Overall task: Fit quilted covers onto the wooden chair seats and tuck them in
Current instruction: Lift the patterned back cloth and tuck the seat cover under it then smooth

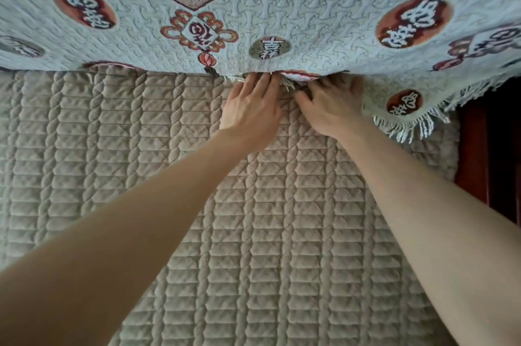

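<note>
A beige quilted cover (pixel 112 162) with a braided pattern lies flat over the seat and fills most of the view. Above its back edge hangs a pale woven throw (pixel 310 16) with red-brown emblems and a fringe. My left hand (pixel 251 109) and my right hand (pixel 332 109) lie side by side on the quilted cover at that back edge. Their straight fingers reach under the throw's fringed hem into the gap, so the fingertips are hidden.
Dark red wood of the chair frame (pixel 473 159) shows at the right edge beside the cover. A fringed corner of the throw (pixel 406 114) drapes onto the cover to the right of my right hand.
</note>
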Available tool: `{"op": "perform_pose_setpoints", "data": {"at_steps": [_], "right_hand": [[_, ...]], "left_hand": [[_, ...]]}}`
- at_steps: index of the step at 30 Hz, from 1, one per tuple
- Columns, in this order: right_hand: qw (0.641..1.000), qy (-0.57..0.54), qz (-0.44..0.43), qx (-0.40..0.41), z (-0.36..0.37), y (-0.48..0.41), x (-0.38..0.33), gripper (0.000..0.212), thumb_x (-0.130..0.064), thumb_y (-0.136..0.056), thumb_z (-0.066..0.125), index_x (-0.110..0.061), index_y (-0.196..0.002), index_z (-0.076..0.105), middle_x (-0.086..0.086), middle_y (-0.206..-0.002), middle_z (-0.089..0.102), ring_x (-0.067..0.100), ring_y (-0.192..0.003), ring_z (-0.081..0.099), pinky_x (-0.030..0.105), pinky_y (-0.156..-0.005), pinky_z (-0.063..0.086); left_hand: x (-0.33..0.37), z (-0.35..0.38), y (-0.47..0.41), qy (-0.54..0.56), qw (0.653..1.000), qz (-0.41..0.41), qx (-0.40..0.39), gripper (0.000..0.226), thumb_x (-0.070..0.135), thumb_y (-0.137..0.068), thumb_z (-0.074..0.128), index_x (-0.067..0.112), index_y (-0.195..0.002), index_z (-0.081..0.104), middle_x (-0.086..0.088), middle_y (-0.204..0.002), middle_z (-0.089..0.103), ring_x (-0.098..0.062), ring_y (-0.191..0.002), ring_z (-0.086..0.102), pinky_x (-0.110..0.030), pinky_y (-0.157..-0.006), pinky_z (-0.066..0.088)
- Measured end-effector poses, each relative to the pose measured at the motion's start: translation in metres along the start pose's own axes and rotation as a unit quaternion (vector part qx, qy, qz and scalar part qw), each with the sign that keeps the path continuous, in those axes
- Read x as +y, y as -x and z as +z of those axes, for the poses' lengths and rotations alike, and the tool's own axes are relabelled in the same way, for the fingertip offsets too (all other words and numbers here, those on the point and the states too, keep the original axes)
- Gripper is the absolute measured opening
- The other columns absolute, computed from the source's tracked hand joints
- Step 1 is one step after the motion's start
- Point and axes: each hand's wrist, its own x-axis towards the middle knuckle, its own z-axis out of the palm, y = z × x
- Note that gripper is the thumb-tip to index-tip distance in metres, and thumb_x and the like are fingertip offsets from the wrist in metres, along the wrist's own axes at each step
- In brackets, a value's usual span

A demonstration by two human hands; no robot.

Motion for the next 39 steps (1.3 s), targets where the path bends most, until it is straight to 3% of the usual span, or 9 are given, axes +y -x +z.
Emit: {"op": "perform_pose_setpoints", "data": {"at_steps": [4, 10, 14, 16, 20, 26, 30, 34, 39], "right_hand": [[1.000, -0.014, -0.009, -0.009, -0.006, 0.001, 0.009, 0.055, -0.050, -0.099, 0.021, -0.023, -0.143, 0.039, 0.010, -0.149, 0.042, 0.034, -0.133, 0.039, 0.053, -0.113, 0.025], [0.998, -0.028, -0.052, 0.014, 0.013, 0.046, -0.007, 0.070, -0.063, -0.097, 0.014, -0.026, -0.155, 0.009, -0.007, -0.162, 0.008, 0.025, -0.150, 0.003, 0.058, -0.117, -0.005], [0.990, -0.131, -0.056, -0.005, -0.008, 0.031, -0.013, 0.052, -0.052, -0.101, 0.011, -0.025, -0.137, 0.037, 0.007, -0.146, 0.044, 0.033, -0.128, 0.044, 0.045, -0.097, 0.039], [0.984, -0.172, -0.038, -0.020, -0.014, 0.018, -0.017, 0.039, -0.038, -0.105, 0.016, -0.020, -0.132, 0.036, 0.017, -0.137, 0.047, 0.036, -0.118, 0.050, 0.041, -0.085, 0.040], [0.980, -0.199, -0.003, 0.002, -0.024, 0.006, -0.018, 0.046, -0.027, -0.106, 0.022, -0.024, -0.151, 0.018, 0.019, -0.153, 0.030, 0.040, -0.133, 0.037, 0.053, -0.106, 0.034], [0.989, -0.146, -0.030, 0.014, -0.018, 0.019, -0.007, 0.059, -0.059, -0.099, 0.010, -0.030, -0.142, 0.039, 0.007, -0.139, 0.051, 0.027, -0.113, 0.053, 0.038, -0.086, 0.042], [0.997, -0.063, -0.036, 0.031, -0.010, 0.037, 0.004, 0.065, -0.065, -0.095, 0.002, -0.037, -0.148, 0.025, -0.001, -0.156, 0.031, 0.028, -0.138, 0.033, 0.054, -0.110, 0.027], [0.984, -0.178, 0.029, 0.015, -0.022, 0.010, 0.009, 0.046, -0.035, -0.103, 0.010, -0.020, -0.143, 0.028, 0.022, -0.108, 0.058, 0.030, -0.077, 0.048, 0.037, -0.068, 0.035], [0.982, -0.186, 0.027, -0.009, -0.023, 0.014, 0.011, 0.068, -0.063, -0.098, 0.011, -0.023, -0.145, 0.040, 0.016, -0.144, 0.045, 0.032, -0.127, 0.044, 0.040, -0.102, 0.032]], "left_hand": [[0.000, -0.002, -0.015, 0.002, 0.996, -0.027, -0.083, 0.058, 0.033, -0.102, 0.022, 0.017, -0.154, 0.002, -0.005, -0.161, 0.005, -0.022, -0.148, 0.000, -0.039, -0.119, 0.003], [0.000, 0.007, -0.025, 0.005, 0.997, -0.047, -0.062, 0.056, 0.034, -0.100, 0.022, 0.018, -0.153, 0.012, -0.003, -0.160, 0.012, -0.020, -0.147, 0.008, -0.043, -0.117, 0.009], [-0.020, 0.001, -0.014, 0.036, 0.999, 0.006, -0.013, 0.052, 0.029, -0.099, 0.026, 0.020, -0.150, 0.026, -0.003, -0.156, 0.027, -0.020, -0.143, 0.024, -0.040, -0.114, 0.019], [-0.032, -0.002, -0.004, 0.018, 1.000, 0.018, 0.008, 0.055, 0.033, -0.096, 0.024, 0.021, -0.150, 0.029, -0.005, -0.152, 0.035, -0.024, -0.139, 0.031, -0.041, -0.111, 0.023], [-0.033, 0.000, 0.003, -0.020, 1.000, 0.002, -0.006, 0.053, 0.042, -0.102, 0.024, 0.026, -0.152, 0.021, -0.003, -0.155, 0.029, -0.022, -0.142, 0.024, -0.045, -0.116, 0.013], [-0.021, 0.000, -0.021, 0.011, 0.995, -0.060, -0.083, 0.062, 0.059, -0.098, 0.012, 0.030, -0.153, 0.012, -0.003, -0.161, 0.007, -0.024, -0.148, 0.005, -0.054, -0.117, -0.005], [-0.020, 0.001, -0.024, 0.034, 0.994, -0.071, -0.076, 0.067, 0.064, -0.095, 0.011, 0.030, -0.152, 0.018, -0.001, -0.159, 0.015, -0.025, -0.147, 0.010, -0.056, -0.115, -0.008], [-0.027, -0.007, -0.006, 0.057, 0.998, -0.018, -0.014, 0.060, 0.059, -0.098, 0.017, 0.029, -0.147, 0.033, 0.001, -0.146, 0.042, -0.025, -0.138, 0.033, -0.057, -0.115, 0.010], [-0.007, -0.009, -0.008, 0.051, 0.996, -0.032, -0.059, 0.056, 0.057, -0.099, 0.015, 0.036, -0.151, 0.019, 0.000, -0.157, 0.025, -0.034, -0.144, 0.017, -0.058, -0.116, 0.000]]}}
